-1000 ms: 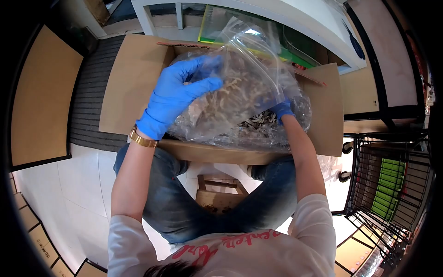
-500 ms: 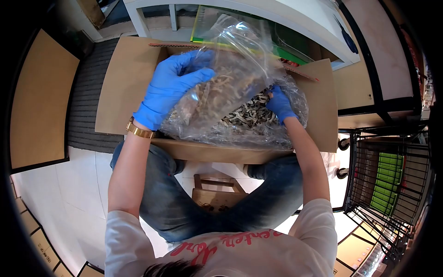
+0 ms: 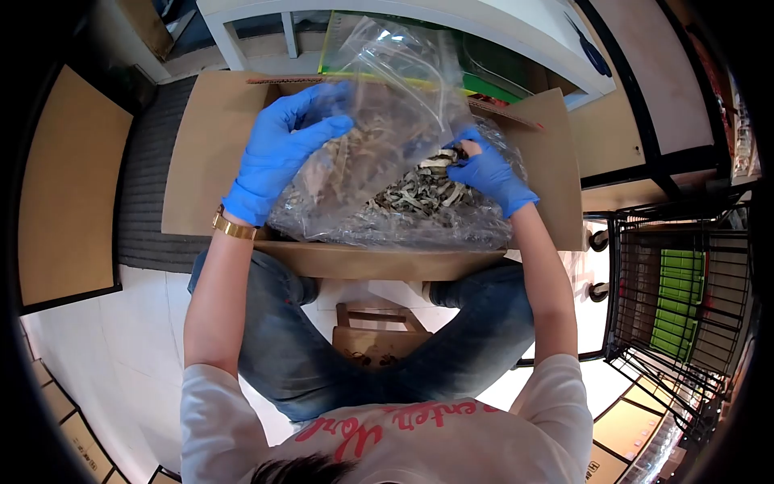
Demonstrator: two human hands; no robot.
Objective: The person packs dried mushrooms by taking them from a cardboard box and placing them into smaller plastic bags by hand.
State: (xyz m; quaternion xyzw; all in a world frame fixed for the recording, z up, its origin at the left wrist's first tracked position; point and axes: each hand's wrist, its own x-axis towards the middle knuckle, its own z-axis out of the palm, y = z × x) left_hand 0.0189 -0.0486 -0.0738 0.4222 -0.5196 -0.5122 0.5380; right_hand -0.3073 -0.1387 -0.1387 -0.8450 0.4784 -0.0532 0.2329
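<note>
A clear zip bag (image 3: 371, 133), partly filled with pale dried strips, lies tilted over an open cardboard box (image 3: 211, 157). My left hand (image 3: 282, 145), in a blue glove, is closed on the bag's left side, its thumb outside. In the box, a large clear liner bag (image 3: 419, 235) holds dried grey-white strips (image 3: 419, 192). My right hand (image 3: 488, 171), also gloved in blue, is closed on some of these strips near the zip bag's right edge. A fingertip shows bare through the right glove.
A low wooden stool (image 3: 375, 343) stands between my knees. Behind the box is a white table (image 3: 500, 36) with dark scissors (image 3: 590, 47) on it. On the right stands a black wire cart (image 3: 685, 298) with a green crate inside. A grey mat (image 3: 157, 177) lies to the left.
My right hand has come up out of the liner bag with strips and moved left toward the zip bag. My left hand keeps hold of the zip bag. The whole view has shifted slightly.
</note>
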